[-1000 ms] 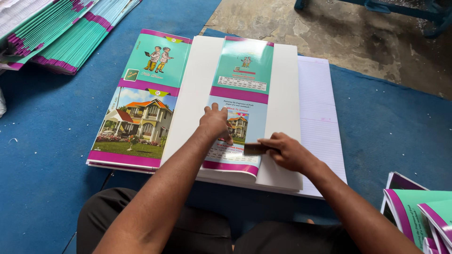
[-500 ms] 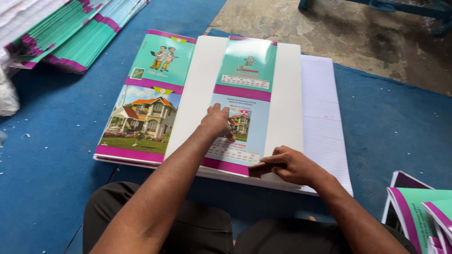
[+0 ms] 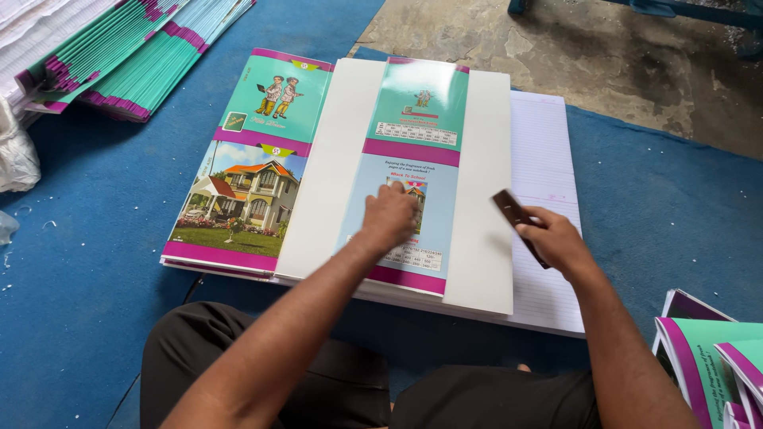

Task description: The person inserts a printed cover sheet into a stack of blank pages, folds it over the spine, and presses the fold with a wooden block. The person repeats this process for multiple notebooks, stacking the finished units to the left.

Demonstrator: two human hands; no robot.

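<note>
Head view, looking down at a seated person's two hands over a blue mat (image 3: 95, 262). The left hand (image 3: 389, 216) lies palm down, fingers loosely bent, pressing on the back panel of a printed cover sheet (image 3: 413, 175) in teal, pale blue and magenta; it grips nothing. This cover sheet lies folded over a white board (image 3: 485, 238) at the centre of the mat, its front panel with a house picture (image 3: 242, 199) showing to the left. The right hand (image 3: 556, 242), to the right of the board, is closed around a small dark flat tool (image 3: 513, 210), whose far end projects over the edge of a ruled paper stack (image 3: 548, 151). Stacks of finished covers (image 3: 119, 56) lie at far left; a further pile of covers (image 3: 715, 357) sits at near right. A concrete floor (image 3: 604, 63) lies beyond the mat.
</note>
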